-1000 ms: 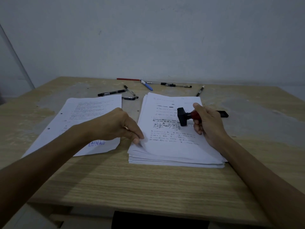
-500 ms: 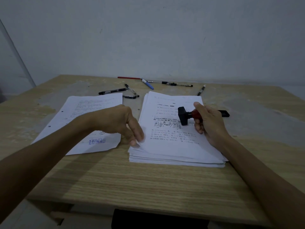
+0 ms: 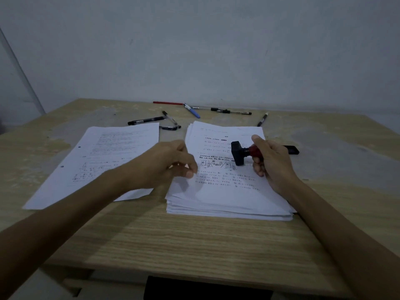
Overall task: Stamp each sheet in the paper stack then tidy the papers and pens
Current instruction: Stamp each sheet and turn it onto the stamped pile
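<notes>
Table (image 3: 194,241) (pens (image 3: 149,121) beyond stack (image 3: 227,195))

thick stack of printed white paper (image 3: 229,191) on the desk, black stamp with red handle (image 3: 239,153) lying sideways above it, single sheet (image 3: 104,156) left, pens (image 3: 149,121) scattered behind

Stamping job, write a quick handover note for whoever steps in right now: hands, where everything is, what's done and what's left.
Right hand grips the stamp by its red handle, above the paper stack.
Left hand is blurred at the stack's left edge; whether it pinches the top sheet is unclear.
Loose sheets lie left of the stack, a black case to its right.
Pens lie scattered behind.
Left: stamp the stack, then tidy papers and pens.
</notes>
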